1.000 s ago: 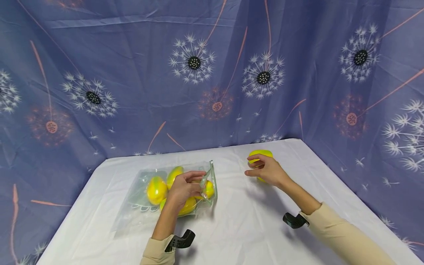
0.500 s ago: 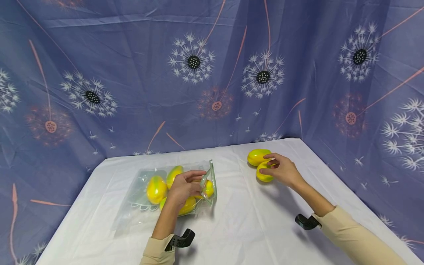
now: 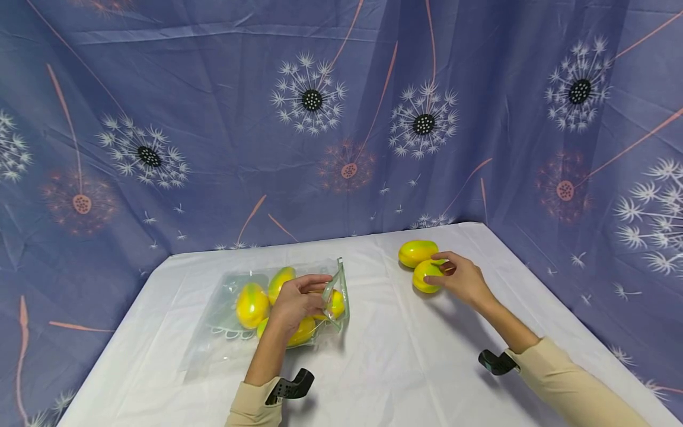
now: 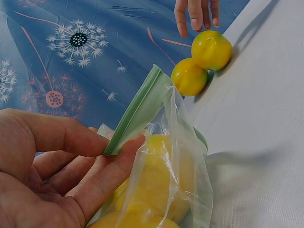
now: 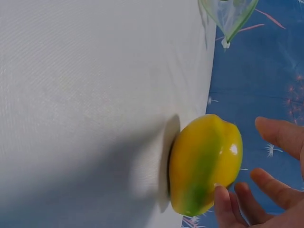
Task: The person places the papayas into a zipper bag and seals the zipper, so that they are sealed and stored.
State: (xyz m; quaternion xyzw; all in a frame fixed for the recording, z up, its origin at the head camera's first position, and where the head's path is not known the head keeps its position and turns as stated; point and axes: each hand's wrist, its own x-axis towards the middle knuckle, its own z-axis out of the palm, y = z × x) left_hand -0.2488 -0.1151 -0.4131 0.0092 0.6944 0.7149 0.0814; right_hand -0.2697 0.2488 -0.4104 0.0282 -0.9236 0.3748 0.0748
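My left hand [image 3: 292, 303] pinches the green zip edge [image 4: 134, 111] of a clear plastic bag [image 3: 205, 338] between thumb and fingers, holding its mouth up. Inside lie several yellow-green, mango-like fruits [image 3: 253, 306], partly covered by the hand. Two more such fruits rest side by side on the right part of the table. My right hand [image 3: 464, 280] hovers at the right side of the nearer fruit [image 3: 425, 277], its fingers loosely spread and bent. In the right wrist view a fingertip overlaps that fruit's edge; contact is unclear. Behind it sits the farther fruit [image 3: 417, 253].
A white cloth covers the table [image 3: 373, 367]. Beyond its back edge hangs a blue curtain [image 3: 224, 130] with a dandelion print, which also runs along the right side. Each wrist wears a black camera mount [image 3: 292, 385].
From over the two fruits, my right hand has drawn back to the right side of the nearer one, uncovering both. My left hand and the bag have stayed still.
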